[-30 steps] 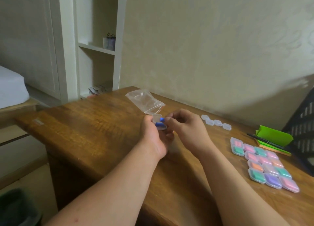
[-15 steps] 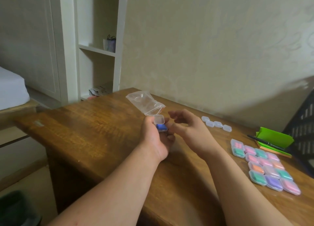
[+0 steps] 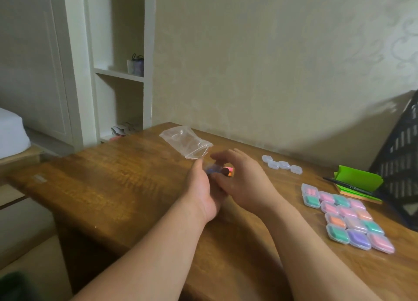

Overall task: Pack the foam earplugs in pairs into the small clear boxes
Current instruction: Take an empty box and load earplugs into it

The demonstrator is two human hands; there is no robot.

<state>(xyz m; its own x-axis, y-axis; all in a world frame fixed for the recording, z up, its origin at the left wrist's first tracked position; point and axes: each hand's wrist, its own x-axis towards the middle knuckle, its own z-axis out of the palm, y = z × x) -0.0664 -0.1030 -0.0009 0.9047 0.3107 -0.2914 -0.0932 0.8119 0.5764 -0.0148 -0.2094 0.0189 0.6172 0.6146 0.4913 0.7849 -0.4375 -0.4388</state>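
Note:
My left hand (image 3: 203, 194) grips a small clear box (image 3: 210, 168) with blue earplugs inside, held just above the wooden table (image 3: 113, 187). My right hand (image 3: 245, 181) is close on its right. Its fingers reach relaxed over the top of the box, blurred by motion. A small pink-orange spot (image 3: 230, 172) shows between thumb and fingers; I cannot tell what it is. Several empty clear boxes (image 3: 284, 165) lie in a row near the wall. Several filled boxes (image 3: 346, 219) with pink, green, orange and purple earplugs lie in a grid at the right.
A clear zip bag (image 3: 185, 143) lies on the table just beyond my hands. A green note pad (image 3: 358, 178) with a black pen (image 3: 348, 186) sits at the far right, beside a black crate (image 3: 402, 165). The table's edge drops off at the left.
My right hand lifted away with fingers spread, then came back over the box in my left hand. The box's lid, which stood up before, no longer shows.

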